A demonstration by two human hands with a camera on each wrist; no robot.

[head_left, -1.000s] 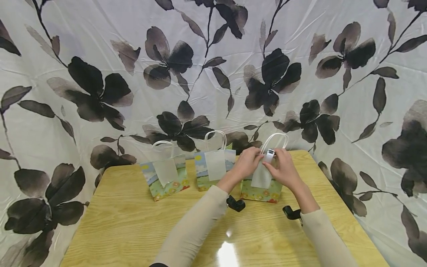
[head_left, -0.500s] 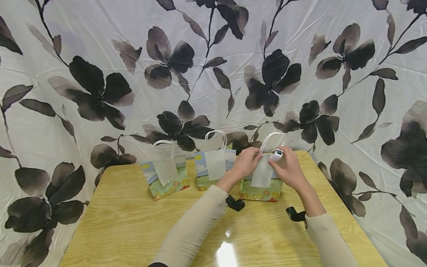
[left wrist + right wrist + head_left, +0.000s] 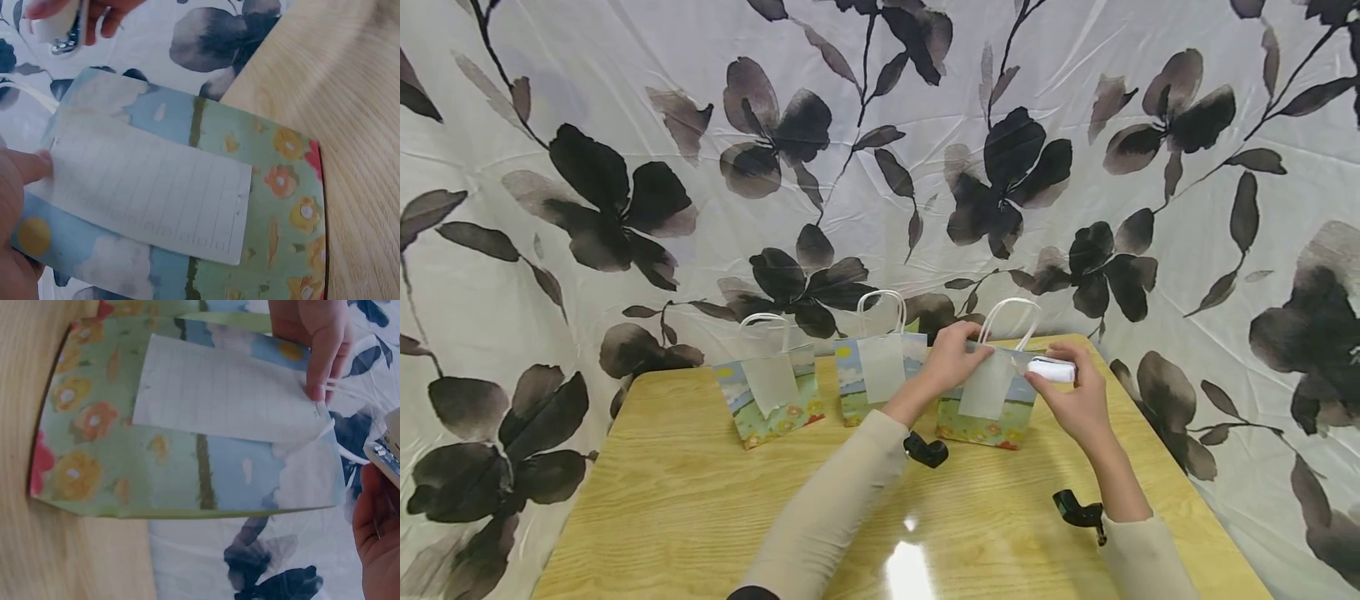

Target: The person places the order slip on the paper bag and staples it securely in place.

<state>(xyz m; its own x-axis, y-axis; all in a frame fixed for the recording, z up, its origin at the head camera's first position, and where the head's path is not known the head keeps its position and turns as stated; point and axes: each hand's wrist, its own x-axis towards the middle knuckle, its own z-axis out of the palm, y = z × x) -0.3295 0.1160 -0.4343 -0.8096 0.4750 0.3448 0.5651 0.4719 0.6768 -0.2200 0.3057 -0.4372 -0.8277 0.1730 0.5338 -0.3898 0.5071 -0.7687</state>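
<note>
My left hand (image 3: 957, 357) pinches the top edge of the right-hand paper gift bag (image 3: 951, 429), printed with sky and flowers. In the left wrist view its thumb lies at the upper end of a lined white paper slip (image 3: 150, 194) on the bag's front. The bag stands upright with white handles. Beside its upper right corner, apart from it, my right hand (image 3: 1078, 392) holds a small white stapler (image 3: 1052, 370) with a metal base. In the right wrist view only part of the stapler (image 3: 392, 447) shows at the edge.
Two similar bags, one in the middle (image 3: 853, 408) and one at left (image 3: 752, 425), stand on the wooden table (image 3: 700, 500), each with a white slip on its front. Behind the table hangs a floral cloth (image 3: 880, 208). A black wrist camera (image 3: 1078, 508) is on the right wrist.
My right hand has drawn the stapler away from the bag's top edge to the right, turning it sideways. My left hand stays on the bag.
</note>
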